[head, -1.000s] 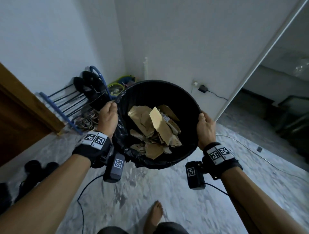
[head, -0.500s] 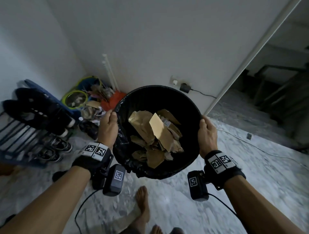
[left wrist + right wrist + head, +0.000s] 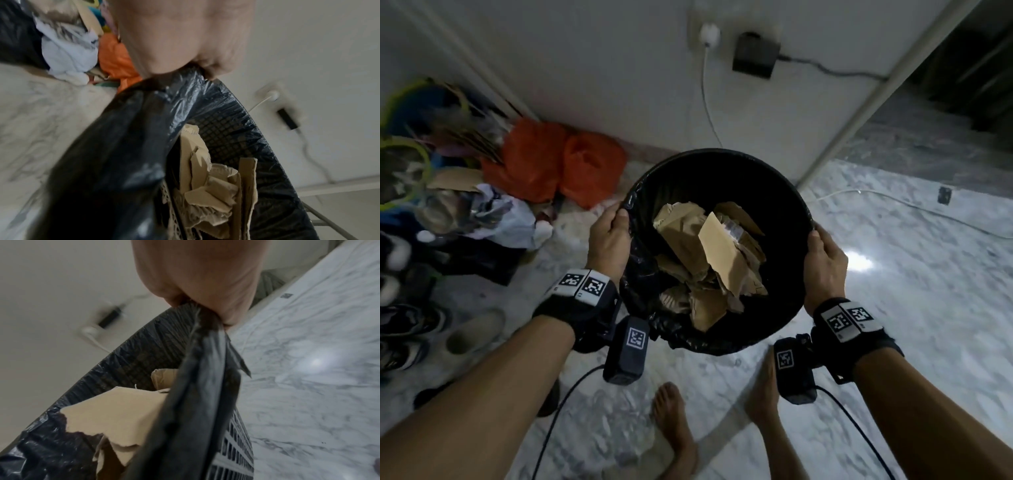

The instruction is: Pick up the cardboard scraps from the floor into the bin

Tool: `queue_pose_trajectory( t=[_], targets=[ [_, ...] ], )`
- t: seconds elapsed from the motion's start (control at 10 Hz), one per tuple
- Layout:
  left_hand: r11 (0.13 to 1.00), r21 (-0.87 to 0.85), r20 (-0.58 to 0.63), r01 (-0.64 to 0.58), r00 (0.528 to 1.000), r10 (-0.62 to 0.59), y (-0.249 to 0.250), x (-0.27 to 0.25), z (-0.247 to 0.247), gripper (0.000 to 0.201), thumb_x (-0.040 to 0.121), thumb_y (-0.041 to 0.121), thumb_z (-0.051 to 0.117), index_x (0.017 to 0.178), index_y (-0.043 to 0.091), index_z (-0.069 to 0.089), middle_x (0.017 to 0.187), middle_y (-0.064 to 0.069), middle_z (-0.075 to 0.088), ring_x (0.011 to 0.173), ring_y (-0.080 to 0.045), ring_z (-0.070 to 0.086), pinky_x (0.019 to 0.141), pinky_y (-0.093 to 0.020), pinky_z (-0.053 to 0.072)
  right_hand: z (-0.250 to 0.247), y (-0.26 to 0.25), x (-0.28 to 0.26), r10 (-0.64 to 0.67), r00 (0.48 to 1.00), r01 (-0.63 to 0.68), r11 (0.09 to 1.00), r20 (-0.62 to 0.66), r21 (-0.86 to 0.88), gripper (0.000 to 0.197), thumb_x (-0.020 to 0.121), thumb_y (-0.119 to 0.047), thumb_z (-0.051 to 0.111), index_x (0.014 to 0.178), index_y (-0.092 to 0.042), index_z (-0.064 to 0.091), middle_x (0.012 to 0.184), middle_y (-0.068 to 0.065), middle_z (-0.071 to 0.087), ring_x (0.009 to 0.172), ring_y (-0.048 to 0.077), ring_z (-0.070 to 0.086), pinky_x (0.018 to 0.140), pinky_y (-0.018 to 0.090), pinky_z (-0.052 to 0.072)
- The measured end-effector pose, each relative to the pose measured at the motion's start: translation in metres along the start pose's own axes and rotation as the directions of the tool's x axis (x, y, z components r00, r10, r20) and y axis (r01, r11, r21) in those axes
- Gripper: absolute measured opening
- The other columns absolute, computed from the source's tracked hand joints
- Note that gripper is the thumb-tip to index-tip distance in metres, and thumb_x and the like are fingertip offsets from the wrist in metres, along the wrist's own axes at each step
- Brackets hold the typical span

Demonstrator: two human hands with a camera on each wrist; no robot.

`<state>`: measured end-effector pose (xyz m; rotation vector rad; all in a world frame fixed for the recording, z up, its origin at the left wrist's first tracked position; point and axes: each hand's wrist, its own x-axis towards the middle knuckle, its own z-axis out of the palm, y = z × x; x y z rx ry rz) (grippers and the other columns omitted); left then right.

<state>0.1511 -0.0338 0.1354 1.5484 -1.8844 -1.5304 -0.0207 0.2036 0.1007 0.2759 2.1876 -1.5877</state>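
A round black bin (image 3: 774,192) lined with a black plastic bag is held up above the marble floor, close to the wall. Several brown cardboard scraps (image 3: 709,253) lie piled inside it. My left hand (image 3: 607,236) grips the bin's left rim, fingers curled over the bag edge (image 3: 185,76). My right hand (image 3: 823,260) grips the right rim, pinching rim and bag (image 3: 207,318). Both wrist views show the scraps (image 3: 207,181) (image 3: 115,415) against the mesh wall of the bin.
Orange plastic bags (image 3: 558,161), crumpled white cloth (image 3: 510,219), baskets and shoes (image 3: 410,322) crowd the floor at left. A white plug (image 3: 709,34) and black adapter (image 3: 755,56) sit on the wall with cables trailing. My bare feet (image 3: 674,421) stand below the bin.
The view has swung down and toward the wall; the bin now sits lower and nearer the corner clutter and wall socket. Both hands keep their grip on the rim.
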Motion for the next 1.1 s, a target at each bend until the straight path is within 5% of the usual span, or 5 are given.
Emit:
queue_pose_trajectory(
  t=[0.4, 0.6, 0.9, 1.0, 1.1],
  targets=[
    [0.991, -0.032, 0.085, 0.132, 0.988, -0.128, -0.118, 0.100, 0.123, 0.040, 0.092, 0.026, 0.042, 0.074, 0.052, 0.066, 0.096, 0.008, 0.068, 0.108, -0.024, 0.064, 0.101, -0.046, 0.049, 0.025, 0.136, 0.135, 0.081, 0.996, -0.083, 0.995, -0.029, -0.057, 0.041, 0.086, -0.038, 0.047, 0.121, -0.028, 0.066, 0.120, -0.005, 0.068, 0.115, 0.014, 0.061, 0.106, 0.037, 0.046],
    [0.988, -0.042, 0.124, 0.149, 0.982, -0.143, -0.138, 0.119, 0.137, 0.033, 0.085, 0.029, 0.044, 0.089, 0.048, 0.070, 0.113, 0.000, 0.070, 0.110, -0.020, 0.064, 0.103, -0.045, 0.047, 0.027, 0.148, 0.149, 0.121, 0.993, -0.120, 0.988, 0.000, -0.096, 0.047, 0.081, -0.045, 0.048, 0.124, -0.032, 0.062, 0.123, -0.007, 0.067, 0.117, 0.016, 0.060, 0.106, 0.038, 0.046],
    [0.974, 0.036, 0.199, 0.223, 0.954, -0.225, -0.134, 0.125, 0.135, 0.030, 0.080, 0.031, 0.046, 0.074, 0.047, 0.070, 0.110, -0.007, 0.070, 0.109, -0.027, 0.064, 0.104, -0.048, 0.046, 0.028, 0.142, 0.150, 0.183, 0.982, -0.174, 0.972, 0.045, -0.156, 0.053, 0.079, -0.051, 0.047, 0.127, -0.031, 0.059, 0.126, -0.003, 0.064, 0.118, 0.022, 0.059, 0.106, 0.042, 0.045],
    [0.964, 0.058, 0.177, 0.259, 0.948, -0.266, -0.104, 0.110, 0.129, 0.025, 0.090, 0.021, 0.045, 0.095, 0.030, 0.068, 0.107, -0.003, 0.066, 0.115, -0.023, 0.057, 0.110, -0.043, 0.040, 0.030, 0.119, 0.140, 0.204, 0.977, -0.191, 0.964, 0.055, -0.184, 0.056, 0.087, -0.048, 0.047, 0.139, -0.025, 0.049, 0.140, 0.001, 0.055, 0.128, 0.023, 0.051, 0.111, 0.040, 0.040],
    [0.971, 0.051, 0.103, 0.233, 0.966, -0.237, -0.078, 0.102, 0.118, 0.046, 0.094, 0.016, 0.042, 0.139, 0.011, 0.046, 0.143, -0.004, 0.049, 0.133, -0.020, 0.045, 0.115, -0.037, 0.033, 0.030, 0.088, 0.130, 0.179, 0.984, -0.174, 0.968, 0.014, -0.183, 0.053, 0.092, -0.044, 0.047, 0.141, -0.024, 0.048, 0.143, 0.003, 0.052, 0.131, 0.023, 0.048, 0.113, 0.039, 0.037]
  ],
)
